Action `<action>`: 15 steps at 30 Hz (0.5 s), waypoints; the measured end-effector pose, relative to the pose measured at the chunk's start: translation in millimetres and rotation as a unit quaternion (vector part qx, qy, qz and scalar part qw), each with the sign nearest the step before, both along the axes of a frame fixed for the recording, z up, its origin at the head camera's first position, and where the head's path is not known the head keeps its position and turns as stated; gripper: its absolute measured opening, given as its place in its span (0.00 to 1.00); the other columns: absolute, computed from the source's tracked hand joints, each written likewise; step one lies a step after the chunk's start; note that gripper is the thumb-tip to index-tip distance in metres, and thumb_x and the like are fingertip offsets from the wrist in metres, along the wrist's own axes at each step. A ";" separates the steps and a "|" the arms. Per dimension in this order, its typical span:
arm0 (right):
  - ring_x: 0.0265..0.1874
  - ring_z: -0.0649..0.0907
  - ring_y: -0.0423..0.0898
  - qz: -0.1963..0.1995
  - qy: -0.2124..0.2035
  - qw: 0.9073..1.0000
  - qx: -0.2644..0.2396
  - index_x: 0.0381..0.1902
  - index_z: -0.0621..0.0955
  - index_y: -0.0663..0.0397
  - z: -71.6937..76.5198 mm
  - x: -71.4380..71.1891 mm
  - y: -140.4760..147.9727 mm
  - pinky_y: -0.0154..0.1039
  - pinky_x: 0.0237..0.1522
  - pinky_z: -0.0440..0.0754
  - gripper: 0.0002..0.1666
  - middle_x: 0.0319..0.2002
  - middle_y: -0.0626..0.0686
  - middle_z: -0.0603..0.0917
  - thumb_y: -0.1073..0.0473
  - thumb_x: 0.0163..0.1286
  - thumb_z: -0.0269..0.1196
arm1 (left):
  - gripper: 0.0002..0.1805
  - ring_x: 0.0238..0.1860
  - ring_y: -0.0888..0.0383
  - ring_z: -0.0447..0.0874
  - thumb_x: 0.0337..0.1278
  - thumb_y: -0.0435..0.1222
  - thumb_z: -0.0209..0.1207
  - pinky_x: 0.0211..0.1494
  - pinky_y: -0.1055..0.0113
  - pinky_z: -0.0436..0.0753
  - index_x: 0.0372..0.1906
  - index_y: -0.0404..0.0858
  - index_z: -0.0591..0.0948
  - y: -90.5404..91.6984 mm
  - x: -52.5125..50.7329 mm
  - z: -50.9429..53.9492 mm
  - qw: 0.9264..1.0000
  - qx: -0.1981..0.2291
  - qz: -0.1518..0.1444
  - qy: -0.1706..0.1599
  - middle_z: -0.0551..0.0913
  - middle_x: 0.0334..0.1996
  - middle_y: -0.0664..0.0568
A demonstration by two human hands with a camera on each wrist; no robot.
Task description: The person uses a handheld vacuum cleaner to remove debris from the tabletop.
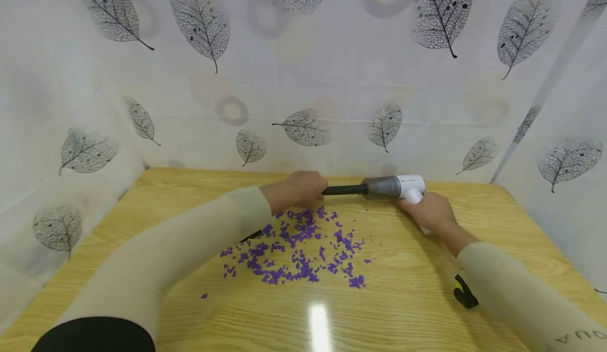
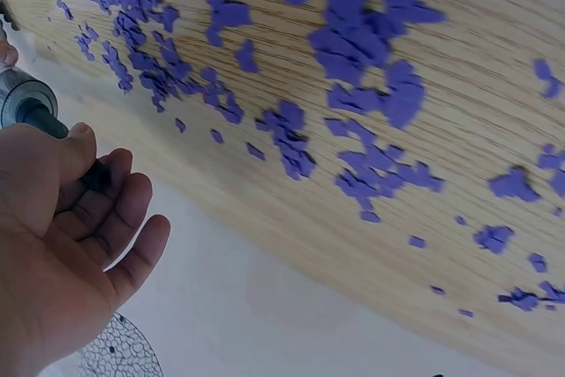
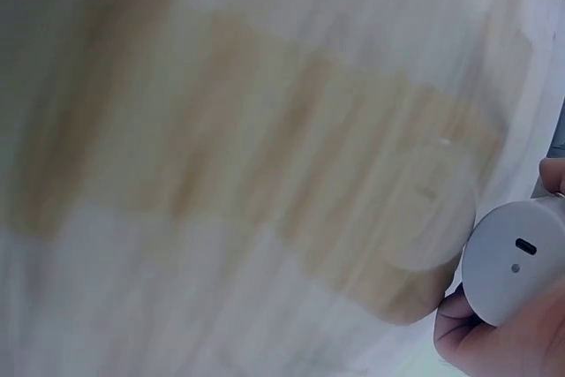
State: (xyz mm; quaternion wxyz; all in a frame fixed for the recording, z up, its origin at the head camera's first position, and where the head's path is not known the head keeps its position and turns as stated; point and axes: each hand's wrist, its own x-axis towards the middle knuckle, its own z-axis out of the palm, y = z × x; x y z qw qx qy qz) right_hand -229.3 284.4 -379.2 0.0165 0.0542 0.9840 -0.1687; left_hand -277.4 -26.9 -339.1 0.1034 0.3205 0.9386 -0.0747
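Observation:
A handheld vacuum cleaner, white with a smoky clear dust cup, lies level over the far part of the table. My right hand grips its white handle; the round handle end with a small slot shows in the right wrist view. From the cup a thin black nozzle runs left to my left hand. In the left wrist view, the thumb and fingers pinch the nozzle near its tip. Purple paper scraps lie scattered on the wood below, in front of the left hand.
The wooden table backs onto a leaf-patterned curtain. A black and yellow object lies beside my right forearm. Some dark item is partly hidden behind my left sleeve. One lone scrap lies nearer the front.

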 end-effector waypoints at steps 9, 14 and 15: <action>0.26 0.78 0.51 0.003 -0.005 0.999 -0.037 0.38 0.76 0.69 1.7 -3.7 -22.4 0.38 0.24 0.74 0.35 0.31 0.62 0.80 0.38 0.58 0.68 | 0.11 0.36 0.57 0.78 0.73 0.44 0.55 0.42 0.63 0.81 0.43 0.41 0.79 -23.9 1.2 3.4 1.000 0.004 -0.003 0.013 0.82 0.37 0.52; 0.28 0.80 0.51 0.011 -0.009 0.998 -0.058 0.42 0.76 0.72 2.0 -6.3 -33.1 0.38 0.26 0.76 0.34 0.33 0.64 0.81 0.43 0.58 0.69 | 0.10 0.33 0.57 0.75 0.73 0.43 0.55 0.37 0.63 0.78 0.41 0.40 0.78 -38.1 2.4 5.5 1.000 0.013 -0.010 0.015 0.80 0.34 0.51; 0.28 0.80 0.52 0.012 -0.010 0.998 -0.061 0.42 0.76 0.73 1.9 -6.7 -35.0 0.38 0.27 0.77 0.34 0.34 0.64 0.81 0.44 0.59 0.69 | 0.10 0.33 0.57 0.75 0.73 0.43 0.55 0.36 0.63 0.78 0.41 0.40 0.78 -40.6 2.6 6.0 1.000 0.013 -0.011 0.016 0.80 0.34 0.51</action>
